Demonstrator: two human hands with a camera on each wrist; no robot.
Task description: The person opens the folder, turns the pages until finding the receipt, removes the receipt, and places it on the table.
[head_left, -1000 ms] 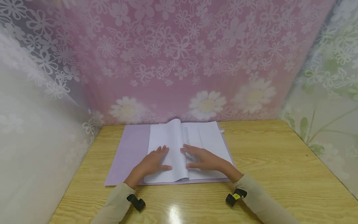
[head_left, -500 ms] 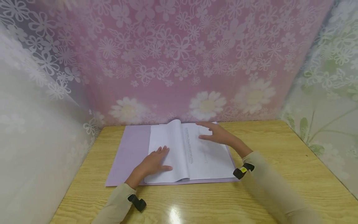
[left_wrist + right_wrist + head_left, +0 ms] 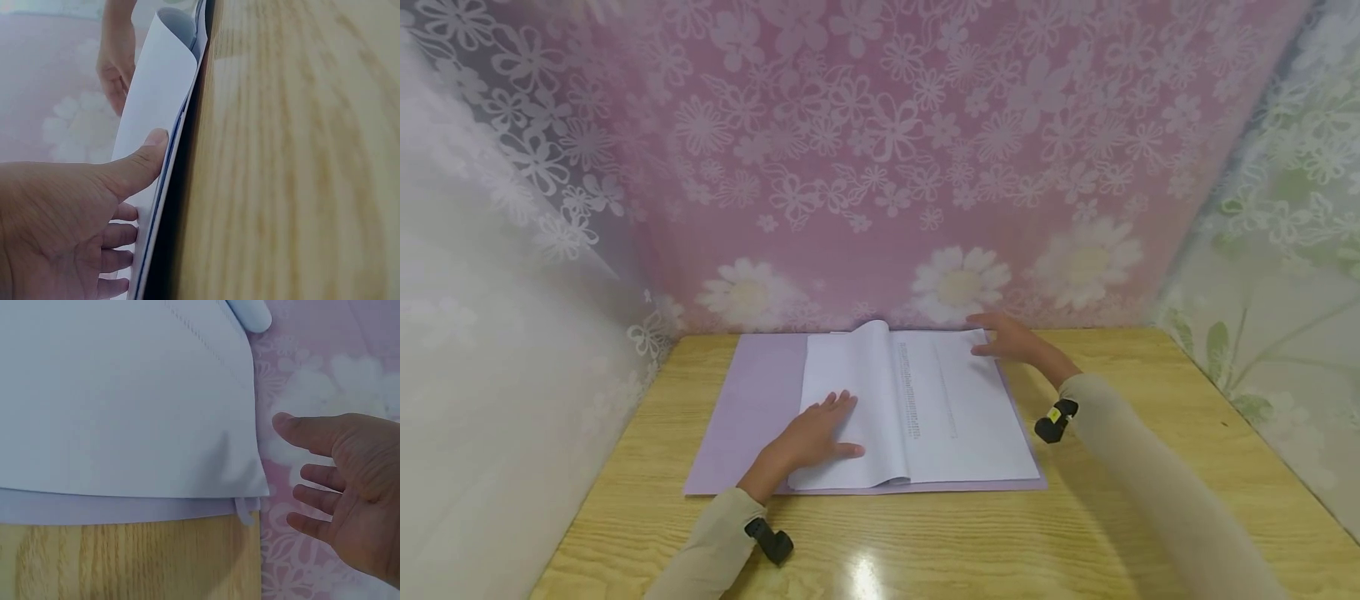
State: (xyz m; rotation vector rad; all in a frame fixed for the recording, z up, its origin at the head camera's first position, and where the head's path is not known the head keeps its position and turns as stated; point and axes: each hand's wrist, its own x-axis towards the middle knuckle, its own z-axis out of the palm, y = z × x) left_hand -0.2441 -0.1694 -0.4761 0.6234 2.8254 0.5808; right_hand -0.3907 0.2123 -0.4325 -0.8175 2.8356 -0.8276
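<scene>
A lilac folder [image 3: 758, 379] lies spread on the table, holding white sheets. The left-hand sheets [image 3: 835, 358] bulge in a curl along the middle. Lines of small print run across the right-hand page [image 3: 981, 425]; they are too small to read. My left hand [image 3: 811, 435] rests on the left-hand sheets with fingers and thumb spread. In the left wrist view the thumb [image 3: 140, 165] lies near the sheets' edge. My right hand [image 3: 1013, 342], holding nothing, hovers by the page's far right corner. The right wrist view shows a gap between the right hand [image 3: 362, 494] and that corner.
The wooden table [image 3: 1150, 433] extends on both sides of the folder. Right behind the folder rises a pink flowered backdrop [image 3: 850, 275], with pale sheeting at both sides. A small lilac strap [image 3: 244, 512] sticks out at the folder's edge.
My right hand has left the middle of the sheets and moved right and away to the page's far corner, uncovering the print. The left hand has stayed in place.
</scene>
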